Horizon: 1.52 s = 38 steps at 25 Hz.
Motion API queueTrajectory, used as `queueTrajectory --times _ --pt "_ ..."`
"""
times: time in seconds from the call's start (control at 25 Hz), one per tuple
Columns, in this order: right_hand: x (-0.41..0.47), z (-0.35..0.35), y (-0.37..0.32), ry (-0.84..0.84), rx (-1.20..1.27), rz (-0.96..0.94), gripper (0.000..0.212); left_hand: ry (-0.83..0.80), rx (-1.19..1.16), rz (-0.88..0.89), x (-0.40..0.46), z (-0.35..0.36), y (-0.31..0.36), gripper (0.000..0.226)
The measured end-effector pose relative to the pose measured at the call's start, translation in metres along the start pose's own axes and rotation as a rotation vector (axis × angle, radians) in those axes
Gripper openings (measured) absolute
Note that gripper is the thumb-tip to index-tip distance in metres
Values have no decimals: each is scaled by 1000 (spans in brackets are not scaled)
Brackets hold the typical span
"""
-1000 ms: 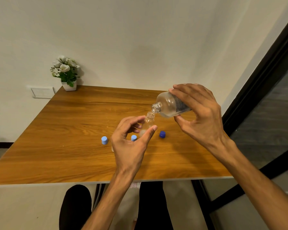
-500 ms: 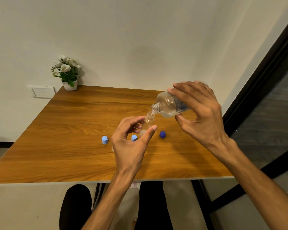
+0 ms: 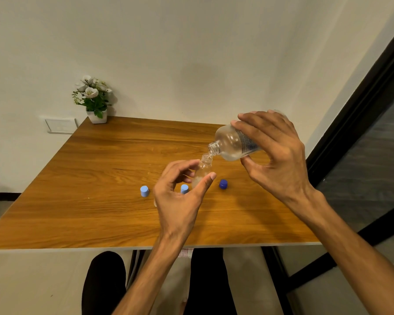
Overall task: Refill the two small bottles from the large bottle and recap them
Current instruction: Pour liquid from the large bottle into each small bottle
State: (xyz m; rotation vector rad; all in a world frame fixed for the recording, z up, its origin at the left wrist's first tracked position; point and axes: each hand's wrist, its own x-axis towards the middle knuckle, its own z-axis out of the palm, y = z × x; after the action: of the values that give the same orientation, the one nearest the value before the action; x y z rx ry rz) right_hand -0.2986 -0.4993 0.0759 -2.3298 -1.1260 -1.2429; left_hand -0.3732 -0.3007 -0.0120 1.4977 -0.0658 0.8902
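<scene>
My right hand [image 3: 275, 153] grips the large clear bottle [image 3: 231, 144], tipped with its open mouth down and to the left. That mouth is right over the neck of a small clear bottle [image 3: 204, 169], which stands on the table between the thumb and fingers of my left hand [image 3: 180, 196]. A little liquid lies in the small bottle's bottom. Two light blue caps [image 3: 144, 191] [image 3: 184, 188] and one dark blue cap [image 3: 223, 184] rest on the wood. A second small bottle is mostly hidden behind my left hand.
The wooden table [image 3: 100, 178] stands against a white wall. A small white pot of flowers [image 3: 93, 98] sits at its far left corner, a wall socket [image 3: 60, 125] beside it. A dark door frame [image 3: 362, 110] runs along the right. My legs are below the front edge.
The large bottle has tipped a bit further and risen slightly with my right hand. My left hand and the small bottle stay where they were.
</scene>
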Motion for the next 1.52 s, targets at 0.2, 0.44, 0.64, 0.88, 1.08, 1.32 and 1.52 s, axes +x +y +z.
queueTrajectory --times 0.2,0.44,0.64,0.88,1.08,1.32,1.52 --pt "1 -1 0 0 -7 -4 64 1 8 -4 -1 -1 -1 38" --pt "3 -3 -1 9 -2 -3 63 6 5 -15 -1 -2 0 37" --pt "5 -3 -1 10 -5 -7 61 7 15 -16 -2 -2 0 38" --pt "6 -5 -1 15 -3 -10 61 9 16 -23 -3 -3 0 38" --pt "7 -5 -1 7 -7 -14 62 5 13 -27 -3 -4 1 38" --pt "7 -5 -2 0 -4 -17 62 6 17 -29 -4 -3 0 37" --pt "7 -6 -2 2 -4 -19 61 4 24 -26 -4 -4 0 37"
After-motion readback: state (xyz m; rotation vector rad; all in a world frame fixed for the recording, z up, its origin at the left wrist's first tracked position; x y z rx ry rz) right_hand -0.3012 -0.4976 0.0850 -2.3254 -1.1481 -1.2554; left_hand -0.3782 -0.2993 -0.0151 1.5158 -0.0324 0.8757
